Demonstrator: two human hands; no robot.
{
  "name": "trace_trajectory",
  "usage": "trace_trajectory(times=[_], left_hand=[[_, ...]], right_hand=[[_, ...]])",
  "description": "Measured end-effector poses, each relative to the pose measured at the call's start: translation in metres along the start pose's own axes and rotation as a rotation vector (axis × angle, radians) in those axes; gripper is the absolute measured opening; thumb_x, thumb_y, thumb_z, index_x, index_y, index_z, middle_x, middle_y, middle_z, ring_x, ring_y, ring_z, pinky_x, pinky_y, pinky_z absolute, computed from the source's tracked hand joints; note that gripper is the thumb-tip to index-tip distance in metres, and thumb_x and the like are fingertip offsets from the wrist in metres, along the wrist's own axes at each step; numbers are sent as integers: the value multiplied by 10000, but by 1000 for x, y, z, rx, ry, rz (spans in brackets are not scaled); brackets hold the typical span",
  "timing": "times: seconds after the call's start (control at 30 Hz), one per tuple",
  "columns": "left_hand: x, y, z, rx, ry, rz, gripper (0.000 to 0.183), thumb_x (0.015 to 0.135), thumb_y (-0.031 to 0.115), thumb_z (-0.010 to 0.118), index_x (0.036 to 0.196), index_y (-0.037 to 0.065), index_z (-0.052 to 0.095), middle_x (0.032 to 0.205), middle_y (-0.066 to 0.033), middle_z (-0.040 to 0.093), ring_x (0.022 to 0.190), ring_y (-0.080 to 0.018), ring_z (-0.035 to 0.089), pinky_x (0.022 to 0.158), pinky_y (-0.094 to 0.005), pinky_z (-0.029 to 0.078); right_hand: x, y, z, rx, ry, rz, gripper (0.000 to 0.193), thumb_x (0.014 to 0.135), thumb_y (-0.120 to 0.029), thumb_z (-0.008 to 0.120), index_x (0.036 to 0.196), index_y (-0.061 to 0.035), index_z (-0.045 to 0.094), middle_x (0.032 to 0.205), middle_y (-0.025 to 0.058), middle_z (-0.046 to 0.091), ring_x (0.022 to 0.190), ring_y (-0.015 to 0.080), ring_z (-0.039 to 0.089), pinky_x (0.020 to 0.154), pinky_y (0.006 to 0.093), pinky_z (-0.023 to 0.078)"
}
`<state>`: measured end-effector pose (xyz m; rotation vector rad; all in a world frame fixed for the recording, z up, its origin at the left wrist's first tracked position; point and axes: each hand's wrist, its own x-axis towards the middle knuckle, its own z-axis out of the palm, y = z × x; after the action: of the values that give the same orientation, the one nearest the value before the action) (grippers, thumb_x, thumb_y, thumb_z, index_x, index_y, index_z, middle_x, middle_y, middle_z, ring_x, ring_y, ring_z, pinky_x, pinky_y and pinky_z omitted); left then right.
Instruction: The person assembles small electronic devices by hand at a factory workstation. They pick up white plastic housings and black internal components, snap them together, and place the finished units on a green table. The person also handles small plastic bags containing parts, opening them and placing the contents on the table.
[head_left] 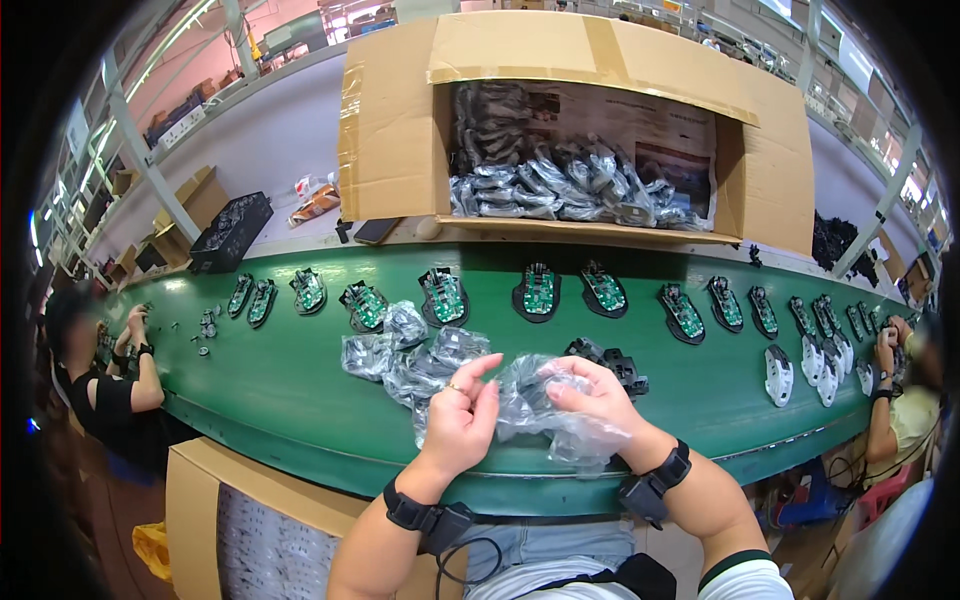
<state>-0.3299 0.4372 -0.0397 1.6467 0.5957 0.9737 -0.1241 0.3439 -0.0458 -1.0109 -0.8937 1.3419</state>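
In front of me, my right hand (598, 395) grips a crinkled clear plastic bag (525, 395), whose contents I cannot make out. My left hand (462, 415) is just left of that bag, thumb and forefinger apart, with nothing visible between them. Beyond and left of it lies a pile of more clear bags (405, 365) with greyish parts inside. Loose black plastic parts (625, 372) sit partly hidden behind my right hand. Along the far side of the green belt stand several black mouse-shaped bases with green circuit boards (443, 297).
A big open carton (390, 130) of bagged parts stands behind the belt (280, 400). White shells (778, 375) lie on the right. Co-workers' hands work at the left (138, 325) and right (885, 345) ends. Another carton (192, 520) is below the belt's near edge.
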Motion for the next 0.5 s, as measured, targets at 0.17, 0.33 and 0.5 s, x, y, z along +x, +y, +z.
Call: trace_trajectory(times=[0.17, 0.33, 0.5], left_hand=[[-1, -5, -12, 417, -36, 159, 463, 891, 51, 683, 1345, 23, 597, 639, -52, 611, 527, -154, 589, 544, -307, 486], [9, -19, -15, 697, 31, 434, 379, 837, 61, 700, 1213, 41, 666, 767, -104, 700, 624, -272, 691, 588, -381, 555], [17, -26, -27, 983, 255, 457, 368, 807, 177, 758, 1161, 95, 700, 1069, -112, 662, 966, -325, 640, 776, -431, 532]], right_hand=[[-1, -20, -3, -500, 52, -287, 219, 961, -54, 658, 1164, -4, 724, 1094, 54, 693, 984, 149, 638, 892, 287, 506], [-4, -79, 11, -1027, 188, -630, 217, 927, -70, 689, 1132, -30, 750, 1087, 126, 664, 928, 251, 678, 812, 344, 551], [5, -105, 13, -1153, 89, -697, 153, 919, -58, 688, 1056, -22, 745, 1028, 136, 699, 860, 290, 692, 747, 358, 565]])
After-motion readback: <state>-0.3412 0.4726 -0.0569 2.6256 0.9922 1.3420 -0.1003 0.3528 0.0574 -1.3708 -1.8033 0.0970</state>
